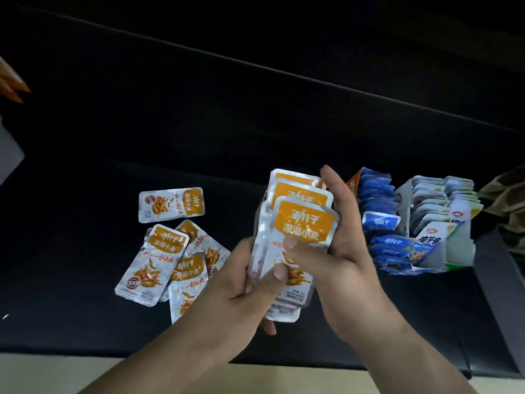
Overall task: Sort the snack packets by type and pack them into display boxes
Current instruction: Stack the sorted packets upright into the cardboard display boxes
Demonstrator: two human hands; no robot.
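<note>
Sorting bench, probably in a shop or stockroom; the dim surroundings allow no closer identification. A black table top point(85, 322) carries many identical single-serve orange packets point(170, 204), loose and unboxed. Beside them stands a cardboard display box point(353, 184) filled with upright blue packets point(380, 221), and a second display box point(454, 251) holds white packets point(429, 194). Pale floor point(56, 373) shows below the table's near edge.

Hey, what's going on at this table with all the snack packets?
A person is sorting snack packets. The left hand and right hand together hold a fanned stack of orange packets above the black table. A few loose orange packets lie to the left. On the right, blue packets and white packets stand packed in display boxes.
</note>
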